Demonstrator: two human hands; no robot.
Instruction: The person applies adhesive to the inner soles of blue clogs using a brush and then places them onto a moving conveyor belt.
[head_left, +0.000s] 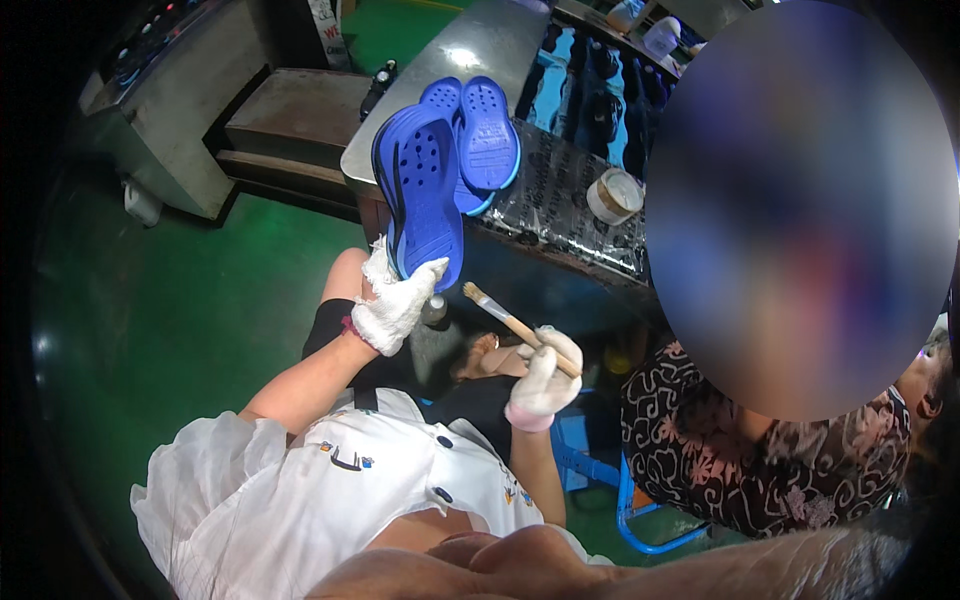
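Note:
My left hand (392,308), in a white knitted glove, grips a blue shoe sole (430,200) by its heel end. The sole stands tilted up, its inside facing me, with round holes in the toe part and dark and light blue edges. In my right hand (546,378), gloved too, is a wooden-handled brush (512,324), its bristles pointing up and left toward the sole, apart from it. Behind the held sole, more blue soles (489,140) rest at the table's edge, partly hidden. A white round tub (614,196) sits to their right.
The metal table (415,85) carries a black printed sheet (545,190) and light blue and black pieces (552,85). A person in a patterned top (760,465) is close on my right, near a blue metal frame (640,540). A wooden box (295,115) stands left.

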